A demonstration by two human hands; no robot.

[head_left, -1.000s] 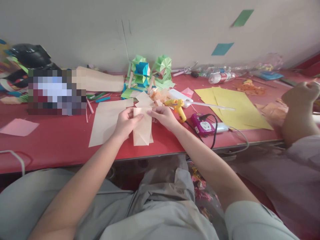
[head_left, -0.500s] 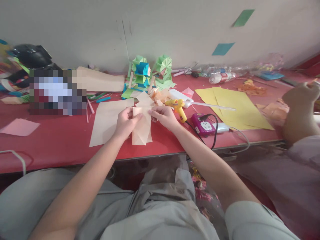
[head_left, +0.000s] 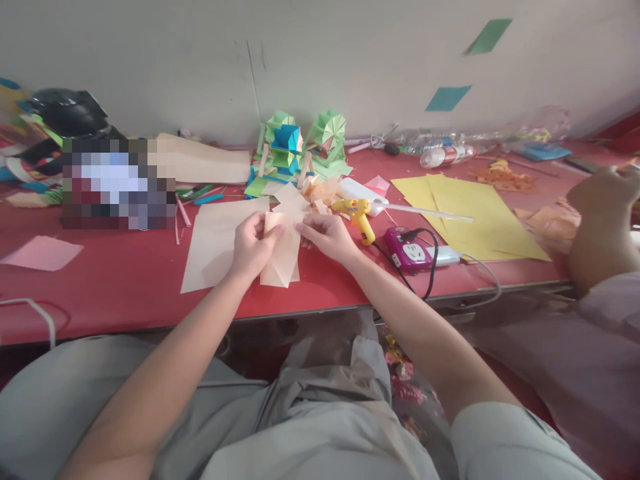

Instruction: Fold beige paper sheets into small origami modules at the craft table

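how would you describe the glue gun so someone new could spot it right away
On the red table, look just right of the person's right hand, which pinches folded tan paper. The glue gun lies there, beside a purple power strip. It is the only bright yellow, pistol-shaped tool.

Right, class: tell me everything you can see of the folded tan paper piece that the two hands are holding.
The folded tan paper piece is thin, matte, beige paper, creased into overlapping flaps that end in a point toward the table's near edge. It is held just above the red table, tilted a little. The left hand pinches its upper left part, thumb on top; the right hand grips its upper right corner with its fingertips. A larger flat tan sheet lies beside and partly under it. Whether it touches that sheet cannot be told.
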